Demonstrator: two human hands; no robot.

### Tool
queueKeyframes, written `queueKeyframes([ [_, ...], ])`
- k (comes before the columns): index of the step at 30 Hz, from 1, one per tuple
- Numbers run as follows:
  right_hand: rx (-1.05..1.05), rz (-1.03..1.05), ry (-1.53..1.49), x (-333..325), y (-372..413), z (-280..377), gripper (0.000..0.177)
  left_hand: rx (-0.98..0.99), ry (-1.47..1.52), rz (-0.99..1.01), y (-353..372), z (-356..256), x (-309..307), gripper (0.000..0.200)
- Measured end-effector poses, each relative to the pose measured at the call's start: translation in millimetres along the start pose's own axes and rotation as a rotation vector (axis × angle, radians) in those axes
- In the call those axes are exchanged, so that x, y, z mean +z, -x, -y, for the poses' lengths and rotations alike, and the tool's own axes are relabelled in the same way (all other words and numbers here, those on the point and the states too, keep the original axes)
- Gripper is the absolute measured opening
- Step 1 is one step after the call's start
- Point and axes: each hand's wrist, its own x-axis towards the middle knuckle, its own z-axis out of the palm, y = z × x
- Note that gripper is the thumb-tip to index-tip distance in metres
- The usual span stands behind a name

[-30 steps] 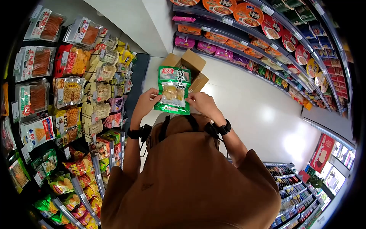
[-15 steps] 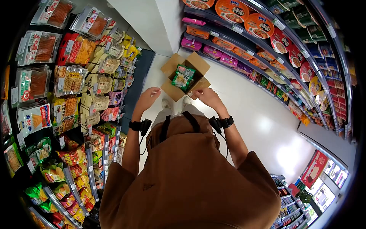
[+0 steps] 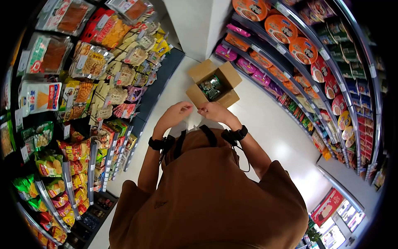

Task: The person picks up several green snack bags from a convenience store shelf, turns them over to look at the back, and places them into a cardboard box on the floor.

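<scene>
Head view: open box [image 3: 229,99] stood on the floor [image 3: 269,135], green packets [image 3: 210,87] lying inside. Left hand [image 3: 174,115] hung near the box, fingers loosely parted, apparently empty. Right hand [image 3: 218,113] hung just beside it, fingers narrow; could not tell whether they pinched anything. Step, as judged: between grips. Grasping a packet would have called for reaching into the box, fingers wider.

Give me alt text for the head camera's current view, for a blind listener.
A person's left hand and right hand hang close together near an open cardboard box holding green packaging on a pale floor, with snack bags at left and noodle tubs at right.
</scene>
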Motion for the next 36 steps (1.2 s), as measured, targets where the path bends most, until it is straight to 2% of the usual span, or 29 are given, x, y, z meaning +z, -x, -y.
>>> queueKeyframes([
  [6, -0.110, -0.035, -0.006, 26.6, -31.8, 57.2, 0.029, 0.080, 0.058, -0.012, 35.9, 6.3, -37.8, 0.029],
  [8, -0.171, -0.028, -0.051, 39.2, -46.2, 77.1, 0.027, 0.120, 0.090, -0.065, 52.6, 16.1, -53.8, 0.029],
  [9, -0.187, 0.000, -0.107, 48.3, -56.2, 84.2, 0.024, 0.063, 0.047, -0.089, 62.3, 18.3, -64.1, 0.028],
  [19, -0.306, 0.150, -0.043, 117.5, -132.6, 199.4, 0.025, 0.081, 0.178, -0.331, 155.4, 89.6, -152.7, 0.028],
  [23, -0.361, 0.173, -0.140, 136.7, -152.5, 230.0, 0.024, 0.132, 0.222, -0.462, 186.2, 104.8, -171.4, 0.029],
  [25, -0.382, 0.198, -0.179, 142.3, -158.6, 248.7, 0.021, 0.119, 0.436, -0.497, 197.7, 107.2, -175.6, 0.029],
  [28, -0.446, 0.258, -0.179, 146.2, -164.5, 273.8, 0.020, 0.100, 0.567, -0.572, 216.4, 102.1, -181.6, 0.028],
  [36, -0.610, 0.347, -0.229, 153.8, -194.8, 316.5, 0.017, 0.115, 0.675, -0.753, 242.3, 92.1, -206.3, 0.025],
])
